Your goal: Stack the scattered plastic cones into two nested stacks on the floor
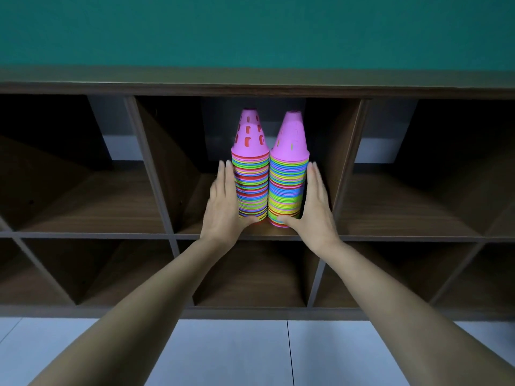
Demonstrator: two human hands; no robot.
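Two tall nested stacks of coloured plastic cones stand side by side in the middle cubby of a wooden shelf unit, each topped by a pink cone with slots. My left hand [224, 201] lies flat against the outer side of the left stack [250, 179], thumb under its front base. My right hand [313, 203] presses the outer side of the right stack [287, 188] in the same way. The two stacks touch each other between my palms.
The dark wooden shelf unit [250, 235] has two rows of open cubbies. A teal wall [250, 29] rises behind it. Pale floor tiles [250, 352] lie below my forearms.
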